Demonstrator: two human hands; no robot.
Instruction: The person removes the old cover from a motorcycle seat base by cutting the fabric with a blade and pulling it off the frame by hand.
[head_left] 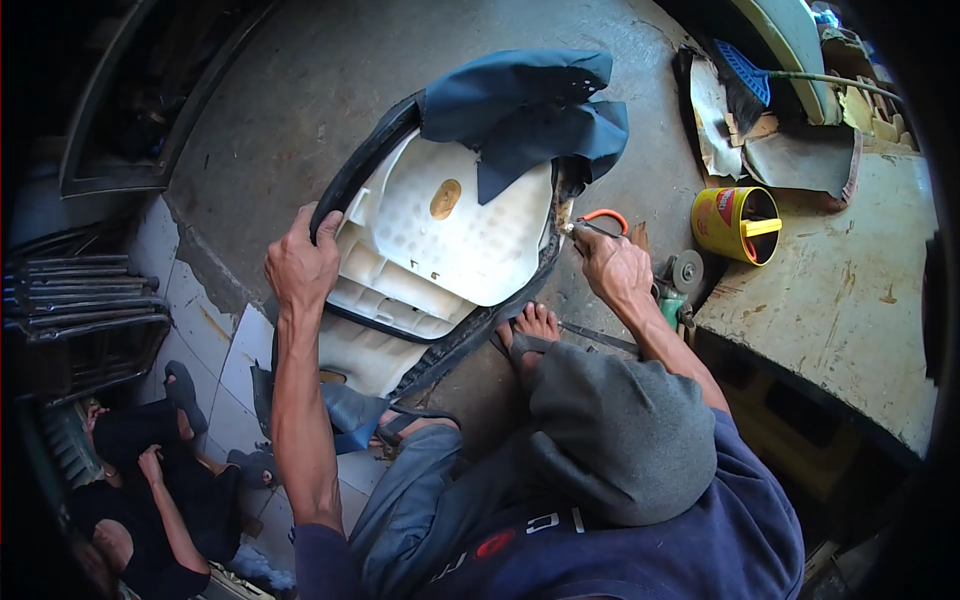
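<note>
A motorcycle-style seat with a white plastic base [480, 220] lies underside up in front of me, edged in black. Dark blue cover material [530, 110] is folded over its far end. My left hand [303, 260] grips the black edge on the left side, thumb over the rim. At the right edge, my right hand [612, 262] is closed around a tool with an orange-red handle [606, 215]; its tip touches the seat's rim. Most of the tool is hidden by the fingers. Another pale seat base [365, 365] lies below the first one, partly covered.
A yellow tin [735, 225] and an angle grinder [680, 285] stand right, beside a worn tabletop [830, 300]. A blue broom [745, 72] and scraps lie back right. Another person [150, 500] sits lower left, near stacked metal frames [85, 300].
</note>
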